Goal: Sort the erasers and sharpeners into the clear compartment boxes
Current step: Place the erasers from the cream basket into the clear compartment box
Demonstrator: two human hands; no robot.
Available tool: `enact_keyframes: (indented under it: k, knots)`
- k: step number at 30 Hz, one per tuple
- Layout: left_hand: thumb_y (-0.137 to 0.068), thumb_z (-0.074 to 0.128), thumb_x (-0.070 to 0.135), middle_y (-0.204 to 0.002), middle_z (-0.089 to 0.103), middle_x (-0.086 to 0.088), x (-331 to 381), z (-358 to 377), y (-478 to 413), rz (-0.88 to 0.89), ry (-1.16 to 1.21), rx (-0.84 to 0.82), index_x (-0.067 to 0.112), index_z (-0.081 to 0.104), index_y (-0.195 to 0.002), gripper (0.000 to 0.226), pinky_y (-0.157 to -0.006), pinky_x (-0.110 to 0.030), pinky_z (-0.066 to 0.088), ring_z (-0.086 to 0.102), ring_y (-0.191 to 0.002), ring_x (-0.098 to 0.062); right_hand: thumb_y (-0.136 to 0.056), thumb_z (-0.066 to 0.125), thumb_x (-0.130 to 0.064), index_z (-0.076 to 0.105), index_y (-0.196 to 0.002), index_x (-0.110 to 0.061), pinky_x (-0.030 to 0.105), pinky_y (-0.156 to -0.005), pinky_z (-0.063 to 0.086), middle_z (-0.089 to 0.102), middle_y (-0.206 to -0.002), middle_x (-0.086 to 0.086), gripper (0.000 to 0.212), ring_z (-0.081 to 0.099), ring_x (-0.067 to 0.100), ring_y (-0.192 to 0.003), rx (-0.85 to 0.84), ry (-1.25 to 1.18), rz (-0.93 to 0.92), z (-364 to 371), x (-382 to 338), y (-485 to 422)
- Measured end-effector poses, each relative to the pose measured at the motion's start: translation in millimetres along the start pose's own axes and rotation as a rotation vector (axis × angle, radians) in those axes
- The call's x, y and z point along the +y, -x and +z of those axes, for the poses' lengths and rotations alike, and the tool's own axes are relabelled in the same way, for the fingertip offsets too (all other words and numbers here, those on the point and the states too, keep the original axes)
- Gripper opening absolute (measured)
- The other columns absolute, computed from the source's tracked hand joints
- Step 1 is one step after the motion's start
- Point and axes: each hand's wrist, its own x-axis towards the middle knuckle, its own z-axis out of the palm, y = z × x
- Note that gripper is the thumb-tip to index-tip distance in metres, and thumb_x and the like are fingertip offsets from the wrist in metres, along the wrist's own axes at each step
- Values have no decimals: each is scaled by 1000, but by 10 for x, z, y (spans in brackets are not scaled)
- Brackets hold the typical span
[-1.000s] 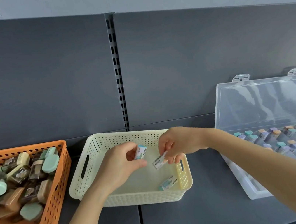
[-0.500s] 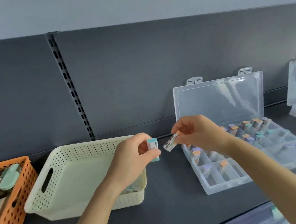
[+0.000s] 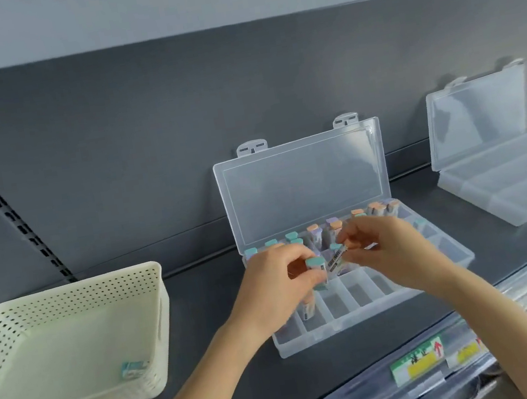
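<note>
A clear compartment box [image 3: 359,311] lies open on the dark shelf, its lid standing up at the back. Its back rows hold several upright erasers with teal, orange and purple ends. My left hand [image 3: 279,286] hovers over the box's left part, gripping a teal-ended eraser [image 3: 317,268]. My right hand [image 3: 391,251] is just to its right, pinching a small barcode-labelled eraser [image 3: 335,259] by one end. The two erasers nearly touch. One more teal eraser [image 3: 133,370] lies in the cream basket [image 3: 63,293] at the left.
A second clear box [image 3: 506,174] stands open at the right, its long compartments bare. Price labels [image 3: 419,361] line the shelf's front edge. A slotted rail [image 3: 5,212] runs up the grey back panel.
Both hands carried their erasers rightward from the cream basket to above the compartment box. The view swung right, so the orange basket has left the frame.
</note>
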Motion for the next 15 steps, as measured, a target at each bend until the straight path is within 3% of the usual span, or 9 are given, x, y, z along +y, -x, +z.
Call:
enact_keyframes:
  k: [5,10,15]
  knots:
    - [-88,65,29,-95,60,13,57,319,-123,26,-177,-43,23,67,-104,18,-70,-10,39,56,-86,-7,-85,68,-14,67,-96,-19,18,-74,53,65,-85,-9,12,62,9,-78,-43,124,-3,-107,317,52]
    - [-90,59,29,-91,56,11,39,474,-174,38,-380,-110,21,67,-99,14,-74,-18,36,52,-84,-8,-89,62,-16,66,-101,-15,21,-75,52,66,-97,-3,13,60,12,-83,-182,254,-90,-61,414,36]
    - [-90,58,34,-104,59,8,-26,573,-195,19,-506,-141,23,68,-106,21,-95,-28,36,47,-96,-10,-93,56,-16,64,-111,-13,26,-82,54,64,-109,3,20,63,19,-92,-319,359,-130,75,433,-13]
